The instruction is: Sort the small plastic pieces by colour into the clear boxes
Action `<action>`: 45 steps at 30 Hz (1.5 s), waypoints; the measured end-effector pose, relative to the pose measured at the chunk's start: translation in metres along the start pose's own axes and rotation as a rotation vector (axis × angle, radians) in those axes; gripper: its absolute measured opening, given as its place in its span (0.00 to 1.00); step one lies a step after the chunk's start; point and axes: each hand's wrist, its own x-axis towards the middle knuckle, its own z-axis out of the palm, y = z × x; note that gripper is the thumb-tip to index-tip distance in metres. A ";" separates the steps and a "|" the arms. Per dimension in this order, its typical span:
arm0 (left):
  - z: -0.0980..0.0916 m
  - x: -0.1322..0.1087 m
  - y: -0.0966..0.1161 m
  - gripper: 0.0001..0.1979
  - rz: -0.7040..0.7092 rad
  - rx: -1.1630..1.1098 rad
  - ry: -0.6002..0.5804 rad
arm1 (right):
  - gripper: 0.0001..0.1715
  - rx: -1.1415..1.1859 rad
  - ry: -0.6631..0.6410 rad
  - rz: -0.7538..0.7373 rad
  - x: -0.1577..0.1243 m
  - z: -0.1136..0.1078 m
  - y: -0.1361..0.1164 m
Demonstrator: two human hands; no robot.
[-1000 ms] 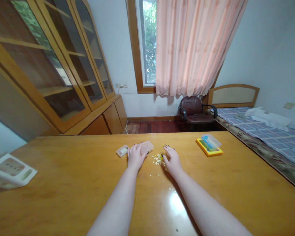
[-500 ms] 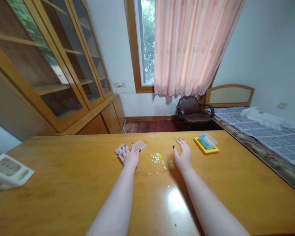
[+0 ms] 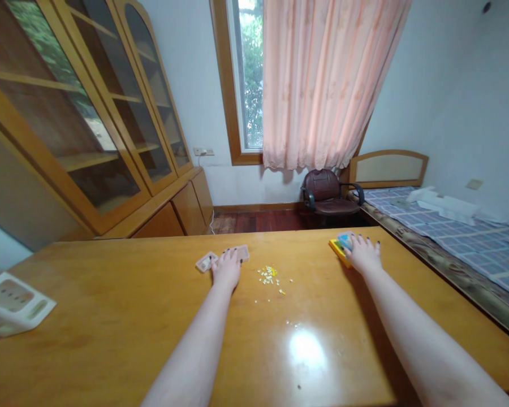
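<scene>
My left hand (image 3: 226, 267) lies flat on the wooden table (image 3: 110, 316), fingers spread, its fingertips on a small clear plastic case (image 3: 240, 252). A second small clear case (image 3: 206, 262) lies just left of that hand. My right hand (image 3: 363, 252) has reached far right and rests with spread fingers on top of the yellow box with a clear lid (image 3: 339, 247), covering most of it. Between the hands lies a scatter of tiny yellow and white pieces (image 3: 270, 276).
A white device (image 3: 12, 301) sits at the table's left edge. Glass-door wooden cabinets (image 3: 89, 113) line the left wall. Beyond the table are a brown armchair (image 3: 326, 193), a bed (image 3: 458, 232) on the right, and a window with a pink curtain (image 3: 322, 79).
My right hand moved from beside the small pieces rightward onto the yellow box. My left hand stayed by the clear cases, shifting only slightly.
</scene>
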 end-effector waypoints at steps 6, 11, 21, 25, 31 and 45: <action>0.006 -0.007 -0.030 0.33 -0.284 0.071 -0.018 | 0.33 -0.008 0.017 -0.048 -0.003 -0.002 0.007; 0.012 -0.008 -0.070 0.35 -0.235 0.039 -0.075 | 0.30 0.182 0.169 -0.090 -0.023 -0.012 -0.016; 0.010 -0.007 -0.060 0.29 -0.035 -0.588 0.171 | 0.25 1.086 0.007 -0.405 -0.092 -0.031 -0.148; 0.025 -0.033 0.020 0.26 -0.015 -1.303 -0.019 | 0.24 1.242 -0.021 -0.468 -0.109 -0.028 -0.187; 0.029 -0.059 0.062 0.32 0.030 -1.670 -0.076 | 0.25 1.166 -0.049 -0.634 -0.129 -0.021 -0.193; 0.030 -0.059 0.069 0.31 -0.107 -1.778 -0.055 | 0.24 1.015 -0.060 -0.521 -0.134 -0.015 -0.202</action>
